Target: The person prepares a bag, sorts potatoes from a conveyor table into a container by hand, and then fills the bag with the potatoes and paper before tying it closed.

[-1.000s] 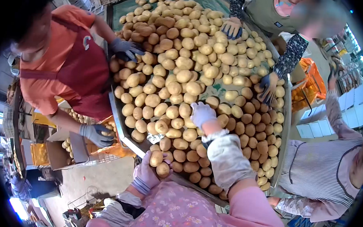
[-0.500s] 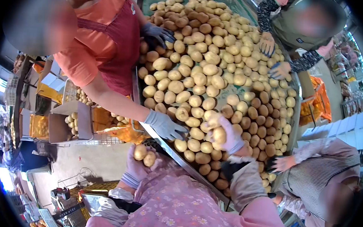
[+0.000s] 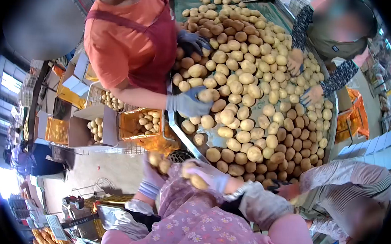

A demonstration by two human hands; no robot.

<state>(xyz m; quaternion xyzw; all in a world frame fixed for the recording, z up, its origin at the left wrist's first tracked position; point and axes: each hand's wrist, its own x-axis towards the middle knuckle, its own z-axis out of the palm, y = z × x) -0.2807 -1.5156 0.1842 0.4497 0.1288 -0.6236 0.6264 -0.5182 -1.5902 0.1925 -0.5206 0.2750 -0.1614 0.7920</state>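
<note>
Potatoes [image 3: 246,89] cover a green-surfaced sorting table with a metal rim [image 3: 190,142]. Close to my apron, off the table's near left edge, my gloved left hand [image 3: 153,173] is closed around potatoes [image 3: 159,162]. My gloved right hand [image 3: 208,175] is beside it, blurred, with its fingers around potatoes [image 3: 197,181]. A black round-topped thing [image 3: 181,156] shows between my hands and the table.
A co-worker in a red apron [image 3: 152,52] reaches over the table from the left. Two more co-workers stand on the right side. Crates and boxes of potatoes [image 3: 148,121] line the left; an orange bag [image 3: 355,114] hangs at the right.
My right hand has moved from over the table to beside my left hand, carrying potatoes. The red-aproned co-worker's near hand has moved up and now holds a potato. The view has shifted.
</note>
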